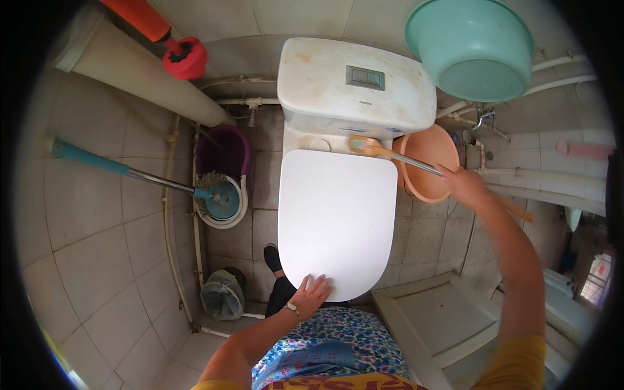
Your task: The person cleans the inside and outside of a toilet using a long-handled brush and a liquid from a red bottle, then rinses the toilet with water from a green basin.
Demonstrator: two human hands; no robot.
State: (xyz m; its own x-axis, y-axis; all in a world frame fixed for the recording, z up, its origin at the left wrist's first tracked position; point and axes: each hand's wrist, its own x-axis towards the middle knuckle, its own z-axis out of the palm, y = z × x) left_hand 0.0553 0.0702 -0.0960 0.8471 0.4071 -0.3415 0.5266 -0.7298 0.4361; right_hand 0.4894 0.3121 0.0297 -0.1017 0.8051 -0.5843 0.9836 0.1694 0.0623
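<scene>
The white toilet lid [338, 221] is down over the bowl. My left hand [310, 297] lies on its front edge, fingers stretched out, holding nothing. With my right hand [463, 187], closed around the shaft, I hold a toilet brush [416, 164] with an orange head, a metal shaft and an orange handle end. The head lies at the back of the toilet, between the lid's rear edge and the tank [354, 88]; whether the bristles touch the surface I cannot tell. Under the shaft, right of the toilet, are peach-coloured basins [448, 148].
A green basin [484, 75] hangs upper right, near pipes and a tap [484, 118]. On the left stand a purple mop bucket [242, 143], a blue-handled mop [140, 172] and a lined bin [222, 296]. A red-orange plunger-like tool [185, 60] is upper left; a door [448, 318] stands lower right.
</scene>
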